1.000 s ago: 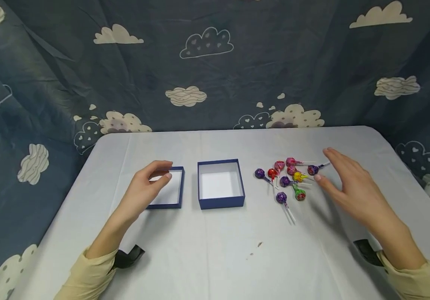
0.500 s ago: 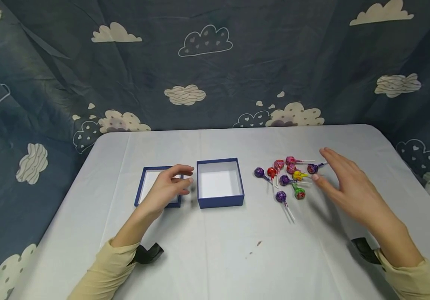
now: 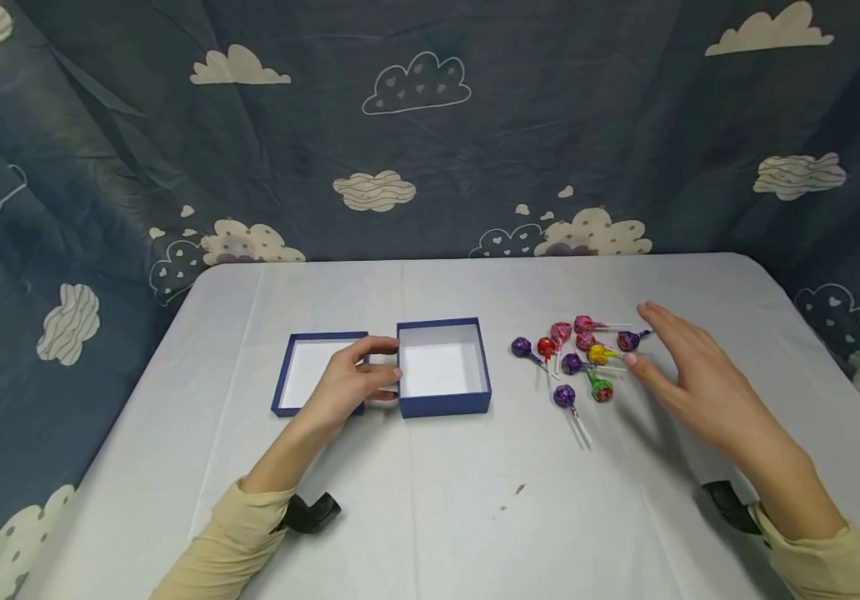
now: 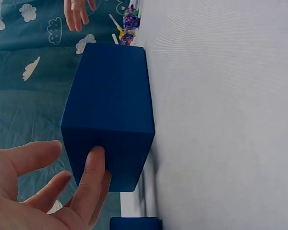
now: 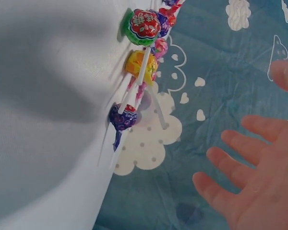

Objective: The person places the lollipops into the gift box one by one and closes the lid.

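Note:
An open blue box (image 3: 445, 405) with a white inside stands mid-table. My left hand (image 3: 355, 375) touches its left wall; in the left wrist view, fingertips (image 4: 97, 155) press on the blue side while the thumb stays apart from it. Behind that hand lies a shallow blue-rimmed lid (image 3: 295, 367), partly covered by the fingers. To the right, several wrapped lollipops lie in a loose cluster, among them a green one (image 3: 602, 389), a yellow one (image 3: 598, 354) and a purple one (image 3: 564, 396). My right hand (image 3: 707, 383) hovers beside them, fingers extended, holding nothing.
A white cloth (image 3: 460, 492) covers the table, with small brown specks (image 3: 519, 489) near the front. A dark cloud-patterned curtain (image 3: 287, 150) hangs behind and along the sides. Each wrist carries a black strap-like piece (image 3: 312, 512).
My left hand has moved right, from over the lid to the box's left wall, leaving more of the lid showing. The right hand has stayed nearly still beside the lollipops.

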A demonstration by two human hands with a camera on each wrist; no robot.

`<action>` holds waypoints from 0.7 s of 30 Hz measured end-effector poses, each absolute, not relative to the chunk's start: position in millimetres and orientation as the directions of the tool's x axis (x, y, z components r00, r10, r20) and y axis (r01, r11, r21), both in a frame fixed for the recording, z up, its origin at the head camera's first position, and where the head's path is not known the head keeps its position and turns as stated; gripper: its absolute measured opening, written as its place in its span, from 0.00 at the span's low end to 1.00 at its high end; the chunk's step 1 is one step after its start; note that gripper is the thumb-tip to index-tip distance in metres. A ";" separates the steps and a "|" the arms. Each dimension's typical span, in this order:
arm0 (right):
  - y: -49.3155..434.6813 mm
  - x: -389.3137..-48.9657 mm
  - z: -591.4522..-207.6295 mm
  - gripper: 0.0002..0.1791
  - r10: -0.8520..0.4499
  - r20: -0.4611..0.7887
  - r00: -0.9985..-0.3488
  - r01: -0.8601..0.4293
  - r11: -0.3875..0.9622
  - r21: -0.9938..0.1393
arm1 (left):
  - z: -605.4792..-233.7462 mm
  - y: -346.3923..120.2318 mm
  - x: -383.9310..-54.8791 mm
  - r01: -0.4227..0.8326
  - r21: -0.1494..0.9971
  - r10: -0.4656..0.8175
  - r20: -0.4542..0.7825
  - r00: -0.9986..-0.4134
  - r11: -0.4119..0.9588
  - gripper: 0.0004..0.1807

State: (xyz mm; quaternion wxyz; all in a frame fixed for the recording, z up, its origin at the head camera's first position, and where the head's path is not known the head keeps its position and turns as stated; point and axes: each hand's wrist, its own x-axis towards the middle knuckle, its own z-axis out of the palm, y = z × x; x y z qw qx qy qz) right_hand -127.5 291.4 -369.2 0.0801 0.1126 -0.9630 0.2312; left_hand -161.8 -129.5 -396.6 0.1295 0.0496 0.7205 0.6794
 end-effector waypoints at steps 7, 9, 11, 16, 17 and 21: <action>289.5 -128.8 -371.7 0.41 -0.196 0.195 -0.961 -0.264 0.860 -0.437 | -400.4 -127.2 -163.5 -0.097 0.991 0.221 -0.114 -0.969 0.088 0.24; 288.9 -128.8 -372.1 0.41 -0.192 0.187 -0.963 -0.257 0.860 -0.440 | -400.7 -126.3 -164.7 -0.095 0.990 0.216 -0.116 -0.969 0.104 0.24; 288.8 -129.0 -372.8 0.41 -0.195 0.184 -0.963 -0.259 0.857 -0.445 | -400.5 -125.5 -165.9 -0.096 0.988 0.215 -0.120 -0.969 0.119 0.23; 288.7 -129.0 -373.1 0.40 -0.198 0.179 -0.964 -0.259 0.853 -0.453 | -400.5 -124.6 -168.0 -0.109 0.987 0.219 -0.133 -0.967 0.119 0.23; 288.7 -129.1 -373.1 0.40 -0.196 0.176 -0.965 -0.256 0.854 -0.453 | -400.6 -124.5 -168.2 -0.111 0.987 0.219 -0.135 -0.966 0.117 0.23; 287.9 -128.4 -372.7 0.40 -0.174 0.162 -0.971 -0.230 0.860 -0.455 | -400.9 -124.8 -168.9 -0.124 0.986 0.217 -0.145 -0.965 0.110 0.23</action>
